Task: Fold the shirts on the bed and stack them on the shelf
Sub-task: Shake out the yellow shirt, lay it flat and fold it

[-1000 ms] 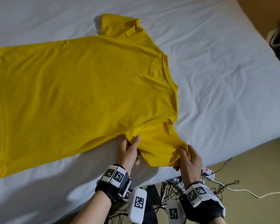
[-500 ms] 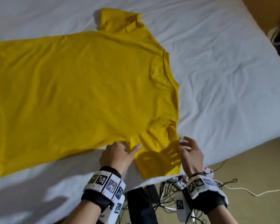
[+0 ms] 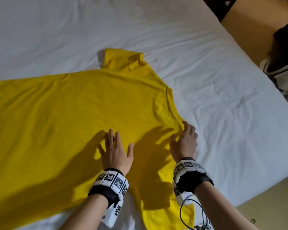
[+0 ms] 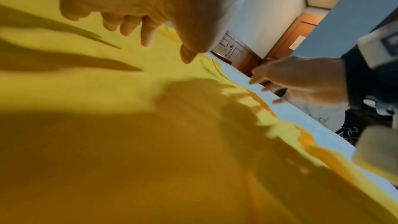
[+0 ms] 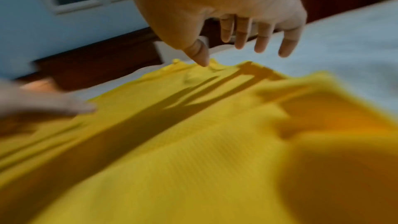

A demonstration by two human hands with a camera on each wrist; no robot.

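A yellow T-shirt [image 3: 60, 123] lies spread on the white bed [image 3: 223, 97], collar to the right, far sleeve [image 3: 121, 61] pointing away, near sleeve [image 3: 165, 201] hanging toward the bed's front edge. My left hand [image 3: 115, 150] hovers flat over the shirt's chest with fingers spread and straight, holding nothing. My right hand [image 3: 184, 140] is over the near shoulder beside the collar, fingers extended. In the left wrist view the left hand's fingers [image 4: 129, 26] sit just above the yellow shirt [image 4: 129, 142]. In the blurred right wrist view the right hand's fingers [image 5: 258, 40] hang above the shirt's edge [image 5: 193, 125].
White sheet stretches behind and right of the shirt. The bed's right edge [image 3: 264, 188] drops to a tan floor [image 3: 273, 205]. Cables [image 3: 194, 218] lie below the front edge. Dark and white items [image 3: 283, 70] sit beside the bed at the right.
Both hands let go of the near sleeve and moved forward onto the shirt: the left over the chest, the right to the shoulder by the collar. The sleeve now lies flat.
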